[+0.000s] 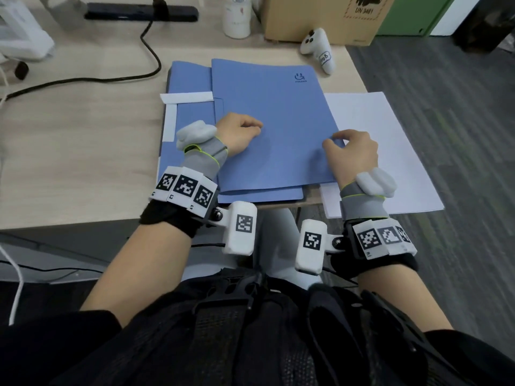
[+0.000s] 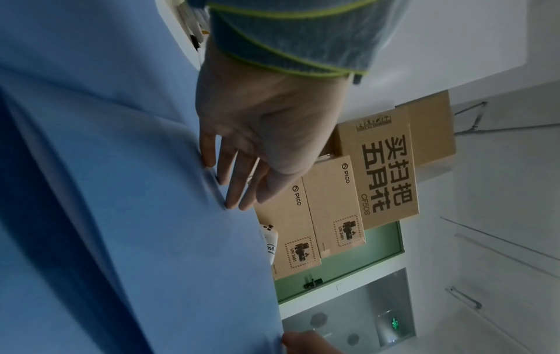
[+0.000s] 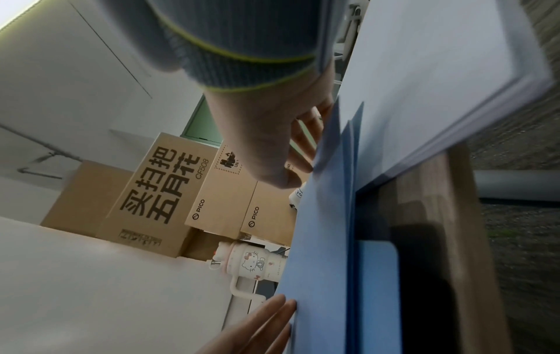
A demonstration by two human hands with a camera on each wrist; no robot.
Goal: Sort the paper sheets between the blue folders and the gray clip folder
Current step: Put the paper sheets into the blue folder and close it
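Two blue folders lie stacked on the desk; the top blue folder (image 1: 273, 121) bears a small logo and partly covers the lower blue folder (image 1: 189, 79). My left hand (image 1: 250, 129) rests on the top cover, its fingertips (image 2: 230, 203) pressing the blue surface. At the cover's right edge, my right hand (image 1: 333, 140) pinches the blue cover (image 3: 330, 191) between thumb and fingers. A stack of white paper sheets (image 1: 376, 151) lies to the right, overhanging the desk. White paper strips (image 1: 186, 97) stick out at the left. I cannot make out a gray clip folder.
A white controller (image 1: 317, 48), a white mug (image 1: 237, 18) and a cardboard box (image 1: 320, 18) stand at the back of the desk. A black cable (image 1: 150, 51) runs across the left side. The desk's front edge (image 1: 69, 218) is close to my body.
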